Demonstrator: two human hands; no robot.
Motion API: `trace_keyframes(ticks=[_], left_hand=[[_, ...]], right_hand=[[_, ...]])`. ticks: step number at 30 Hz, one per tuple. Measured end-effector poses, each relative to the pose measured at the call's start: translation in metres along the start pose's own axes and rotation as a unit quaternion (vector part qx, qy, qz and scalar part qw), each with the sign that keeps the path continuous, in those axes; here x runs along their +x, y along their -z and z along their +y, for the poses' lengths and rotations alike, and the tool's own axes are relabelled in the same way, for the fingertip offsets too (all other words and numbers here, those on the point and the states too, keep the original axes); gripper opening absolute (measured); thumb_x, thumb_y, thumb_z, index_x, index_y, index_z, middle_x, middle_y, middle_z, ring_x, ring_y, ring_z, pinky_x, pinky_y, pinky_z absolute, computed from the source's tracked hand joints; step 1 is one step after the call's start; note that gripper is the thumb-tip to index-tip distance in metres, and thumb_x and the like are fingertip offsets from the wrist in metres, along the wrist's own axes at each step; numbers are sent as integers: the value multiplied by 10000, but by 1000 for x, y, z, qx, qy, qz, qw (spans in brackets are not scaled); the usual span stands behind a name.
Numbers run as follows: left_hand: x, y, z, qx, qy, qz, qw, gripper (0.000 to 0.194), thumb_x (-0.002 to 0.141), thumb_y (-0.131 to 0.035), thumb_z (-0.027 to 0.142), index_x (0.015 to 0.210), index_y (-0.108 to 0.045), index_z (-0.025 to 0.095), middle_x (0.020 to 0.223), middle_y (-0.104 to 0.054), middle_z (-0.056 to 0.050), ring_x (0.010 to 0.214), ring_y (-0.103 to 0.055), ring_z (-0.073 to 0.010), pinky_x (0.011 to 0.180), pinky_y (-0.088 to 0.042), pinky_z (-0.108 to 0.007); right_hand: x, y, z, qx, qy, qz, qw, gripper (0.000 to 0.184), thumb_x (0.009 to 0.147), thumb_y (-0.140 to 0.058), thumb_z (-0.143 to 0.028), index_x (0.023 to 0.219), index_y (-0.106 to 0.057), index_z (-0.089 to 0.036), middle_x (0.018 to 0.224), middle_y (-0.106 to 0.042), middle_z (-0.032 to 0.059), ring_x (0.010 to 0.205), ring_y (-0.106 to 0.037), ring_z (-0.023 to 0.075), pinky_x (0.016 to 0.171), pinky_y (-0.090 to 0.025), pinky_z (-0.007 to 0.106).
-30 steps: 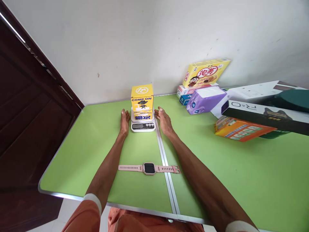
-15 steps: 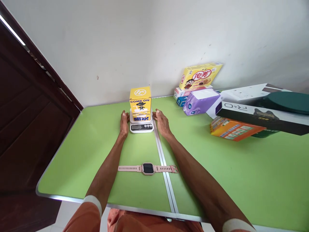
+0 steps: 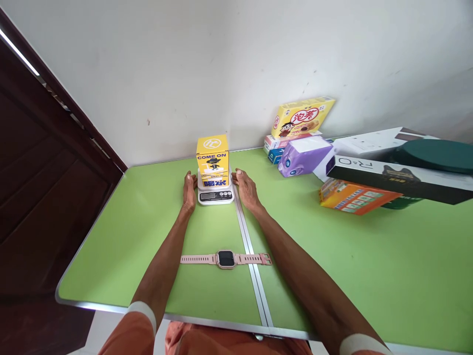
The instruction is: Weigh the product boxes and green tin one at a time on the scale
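Yellow box (image 3: 213, 165) stands upright on the white scale (image 3: 216, 197), left of centre and at the far part of the green surface (image 3: 121, 236), near the wall. Its printed front, reading "COME ON", faces the near side, and the scale's dark display panel shows just in front of it.

The left hand (image 3: 189, 191) rests just left of the scale and the right hand (image 3: 247, 191) just right of it, palms turned inward. On both, the fingers are extended and loosely curved, well spread apart from the other hand, with nothing gripped; whether the fingertips touch the scale's sides I cannot tell.

Nearer, between the forearms, a pink-strapped watch (image 3: 225, 259) lies flat with its strap stretched out left and right, the right part crossing the metal strip (image 3: 246, 236) that runs from near to far.

Far right, a yellow snack box (image 3: 305, 118) leans on top of a few small boxes, with a purple package (image 3: 305, 157) just in front. Farther right, a long black-and-white box (image 3: 401, 178) lies above an orange box (image 3: 358, 197).
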State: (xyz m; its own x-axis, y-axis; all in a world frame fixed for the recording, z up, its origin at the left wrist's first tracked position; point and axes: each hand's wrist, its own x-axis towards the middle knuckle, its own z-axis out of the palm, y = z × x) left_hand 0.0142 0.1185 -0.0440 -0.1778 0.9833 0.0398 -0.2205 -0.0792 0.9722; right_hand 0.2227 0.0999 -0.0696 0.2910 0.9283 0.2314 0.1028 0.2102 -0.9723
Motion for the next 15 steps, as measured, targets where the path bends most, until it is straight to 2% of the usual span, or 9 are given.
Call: trace_keyframes(ticks=[9,15], left_hand=[[-4,-2,5,9,10,7,1000,945,1016,-472,865,1674,-490,185,1675,-587,-212,1578,-574,-329,1327,-437,-459],[-4,0,4,24,0,-1,1000,962,1026,-452,860,1695,-451,168,1702,-549,-237,1595,-552,-339,1322,-437,-465]], right_hand=[[1,1,0,3,0,3,1000,916,904,-394,-1026,1226,-755,-248,1104,-811,132,1081,-779,338,1112,-606,560],[1,1,1,2,3,-5,1000,874,924,-401,-1007,1239,-760,-275,1084,-808,107,1093,-775,338,1122,-605,577]])
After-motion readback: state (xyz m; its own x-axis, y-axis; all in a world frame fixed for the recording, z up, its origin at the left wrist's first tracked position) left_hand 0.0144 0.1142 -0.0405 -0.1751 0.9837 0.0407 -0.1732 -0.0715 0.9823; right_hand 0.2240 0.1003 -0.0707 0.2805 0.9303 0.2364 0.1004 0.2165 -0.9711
